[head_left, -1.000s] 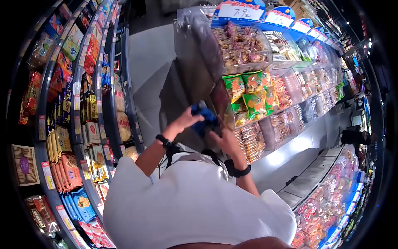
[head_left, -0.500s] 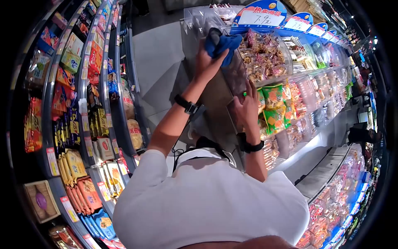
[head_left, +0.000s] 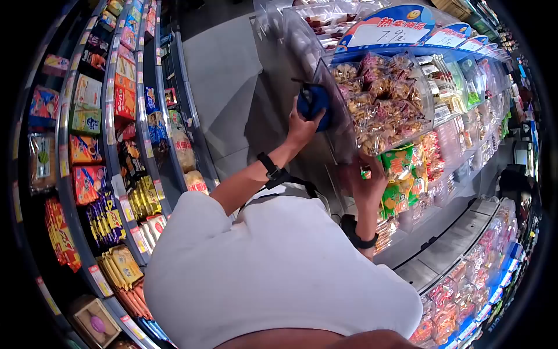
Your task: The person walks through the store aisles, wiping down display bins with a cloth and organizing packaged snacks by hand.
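Shelves (head_left: 108, 131) of packaged snacks stand at the far left, next to grey floor (head_left: 215, 64). Near the middle, the left hand (head_left: 302, 127) has its grip clenched on a dark blue cloth (head_left: 315, 104), just beside the outer wall of a clear bin (head_left: 330, 110) filled with bagged treats (head_left: 383, 99). Farther right, the right hand (head_left: 369, 185) is at the bin's lower edge, grip loosely released, beside green packets (head_left: 397, 163). Above the bin rises a price sign (head_left: 389, 30).

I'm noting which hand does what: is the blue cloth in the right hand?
No, the left hand holds the blue cloth, while the right hand is beside the green packets.
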A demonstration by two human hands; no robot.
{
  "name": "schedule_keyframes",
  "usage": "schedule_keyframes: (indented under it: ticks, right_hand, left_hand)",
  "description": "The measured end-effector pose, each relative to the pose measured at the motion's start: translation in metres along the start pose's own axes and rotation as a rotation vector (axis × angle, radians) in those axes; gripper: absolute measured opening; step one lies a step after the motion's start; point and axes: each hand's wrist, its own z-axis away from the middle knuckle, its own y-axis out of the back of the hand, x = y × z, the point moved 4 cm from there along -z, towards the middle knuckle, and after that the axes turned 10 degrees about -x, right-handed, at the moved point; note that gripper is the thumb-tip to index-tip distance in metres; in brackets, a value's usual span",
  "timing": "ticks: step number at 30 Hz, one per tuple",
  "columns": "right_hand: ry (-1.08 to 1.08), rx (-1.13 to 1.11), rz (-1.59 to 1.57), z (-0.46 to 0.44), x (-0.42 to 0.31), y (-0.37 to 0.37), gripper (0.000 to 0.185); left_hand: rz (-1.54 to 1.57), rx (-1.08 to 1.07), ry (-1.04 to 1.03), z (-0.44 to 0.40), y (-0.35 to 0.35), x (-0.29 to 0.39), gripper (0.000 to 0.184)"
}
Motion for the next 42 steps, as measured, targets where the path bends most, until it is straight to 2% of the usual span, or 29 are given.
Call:
schedule_keyframes:
  ticks: [1,2,3,4,5,6,7,9,10,13,14,15,17,19,21,23,24,25,26,28,29,31,32,34,35,37,38,40,42]
  right_hand:
    - [-0.005,0.006,0.001,0.0,0.0,0.0,0.016]
    - [-0.051,-0.001,-0.017,0.0,0.001,-0.001,0.017]
    - [-0.092,-0.009,-0.035,-0.001,0.002,-0.001,0.019]
    - [-0.075,-0.003,-0.097,-0.001,0.008,-0.003,0.02]
    - [-0.158,-0.006,-0.287,0.0,0.018,-0.008,0.019]
    - [-0.152,0.018,-0.272,-0.001,0.018,-0.01,0.017]
    - [-0.148,0.039,-0.258,0.002,0.019,-0.011,0.016]
    - [-0.212,0.044,-0.344,0.012,0.038,-0.02,0.014]
    - [-0.163,0.067,-0.379,0.013,0.038,-0.021,0.015]
    - [-0.096,0.099,-0.419,0.01,0.029,-0.017,0.018]
    - [-0.115,0.095,-0.397,0.01,0.026,-0.016,0.018]
    - [-0.14,0.091,-0.376,0.011,0.025,-0.017,0.017]
    - [-0.174,0.117,-0.401,0.012,0.026,-0.018,0.019]
    - [-0.14,0.09,-0.319,0.01,0.021,-0.013,0.022]
    - [-0.169,0.11,-0.348,0.007,0.013,-0.014,0.022]
    - [-0.004,0.211,0.116,0.007,-0.007,-0.014,0.018]
    - [0.075,0.278,0.167,0.008,-0.012,-0.019,0.016]
    - [0.066,0.279,0.171,0.008,-0.013,-0.022,0.016]
    - [0.117,0.325,0.217,0.007,-0.019,-0.023,0.016]
    - [0.162,0.359,0.297,0.002,-0.034,-0.026,0.015]
    - [0.152,0.358,0.304,-0.005,-0.04,-0.028,0.015]
    - [0.218,0.37,0.324,-0.021,-0.055,-0.032,0.014]
    - [0.222,0.383,0.343,-0.028,-0.06,-0.035,0.013]
    - [0.265,0.44,0.307,-0.052,-0.083,-0.035,0.017]
    - [0.292,0.494,0.27,-0.063,-0.099,-0.042,0.02]
    - [0.284,0.467,0.241,-0.081,-0.116,-0.049,0.025]
    - [0.297,0.395,0.279,-0.096,-0.129,-0.054,0.027]
    - [0.299,0.268,0.306,-0.123,-0.142,-0.072,0.033]
    - [0.278,0.213,0.333,-0.151,-0.153,-0.09,0.033]
  left_hand:
    - [-0.094,0.046,-0.1,-0.013,0.006,0.038,0.05]
    - [0.056,0.047,-0.084,-0.023,0.009,0.064,0.051]
    - [0.058,0.048,-0.088,-0.028,0.009,0.068,0.051]
    - [0.081,0.028,-0.182,-0.034,0.009,0.073,0.052]
    - [0.102,0.011,-0.278,-0.04,0.01,0.079,0.053]
    - [0.111,-0.007,-0.284,-0.036,0.011,0.085,0.059]
    - [0.109,0.005,-0.289,-0.033,0.013,0.076,0.059]
    - [-0.062,-0.139,-0.339,-0.015,0.008,0.044,0.065]
    - [-0.064,-0.191,-0.233,-0.007,0.005,0.033,0.072]
    - [-0.052,-0.276,-0.176,0.005,0.004,0.031,0.071]
    - [-0.26,-0.305,-0.416,0.005,0.004,0.048,0.068]
    - [-0.26,-0.315,-0.419,0.0,0.005,0.065,0.068]
    - [-0.233,-0.383,-0.666,-0.003,0.005,0.094,0.065]
    - [-0.24,-0.419,-0.684,-0.003,0.004,0.09,0.063]
    - [-0.376,-0.448,-0.855,0.002,0.002,0.067,0.059]
    - [-0.468,-0.539,-0.853,0.005,0.008,0.039,0.054]
    - [-0.506,-0.642,-0.557,0.002,0.012,0.016,0.053]
    - [-0.538,-0.732,-0.26,-0.002,0.018,-0.008,0.053]
    - [-0.535,-0.74,-0.262,-0.007,0.024,-0.022,0.053]
    - [-0.182,-0.528,0.011,-0.031,0.045,-0.045,0.053]
    - [-0.176,-0.537,0.015,-0.043,0.05,-0.047,0.053]
    - [-0.136,-0.292,-0.031,-0.086,0.07,-0.016,0.055]
    - [-0.132,-0.294,-0.032,-0.105,0.074,-0.01,0.055]
    - [-0.088,-0.152,-0.182,-0.143,0.083,0.007,0.055]
    - [0.091,-0.153,-0.148,-0.172,0.086,0.031,0.056]
    - [0.15,-0.192,-0.238,-0.198,0.084,0.038,0.059]
    - [0.158,-0.204,-0.229,-0.205,0.082,0.032,0.059]
    - [0.112,-0.21,-0.377,-0.212,0.083,0.021,0.059]
    - [0.06,-0.287,-0.309,-0.214,0.087,-0.008,0.058]
